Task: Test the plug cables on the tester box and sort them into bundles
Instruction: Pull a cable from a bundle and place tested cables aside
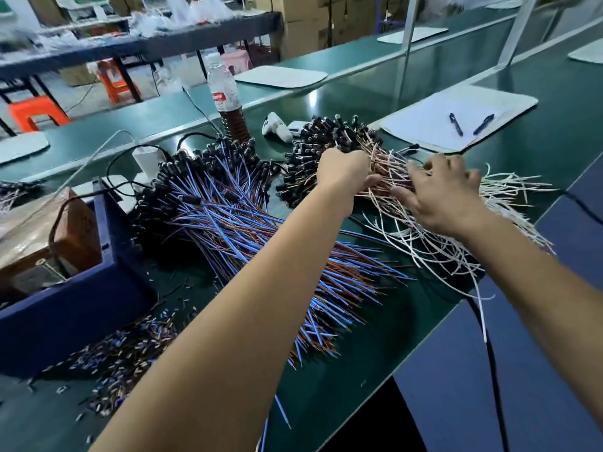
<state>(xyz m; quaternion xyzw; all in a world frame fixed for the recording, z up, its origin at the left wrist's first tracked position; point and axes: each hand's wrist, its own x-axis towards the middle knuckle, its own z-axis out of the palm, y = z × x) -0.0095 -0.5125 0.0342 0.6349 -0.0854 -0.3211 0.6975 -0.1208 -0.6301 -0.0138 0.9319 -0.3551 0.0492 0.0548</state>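
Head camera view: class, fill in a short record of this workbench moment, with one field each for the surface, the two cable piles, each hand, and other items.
surface: green bench top
pile one: blue and brown cables with black plugs, left of the arms
pile two: white and brown cables, further right
left hand: fingers curled into the white and brown cables near their plugs
right hand: fingers spread, resting on the same pile
other items: blue box, drink bottle, two pens on paper, cut wire scraps
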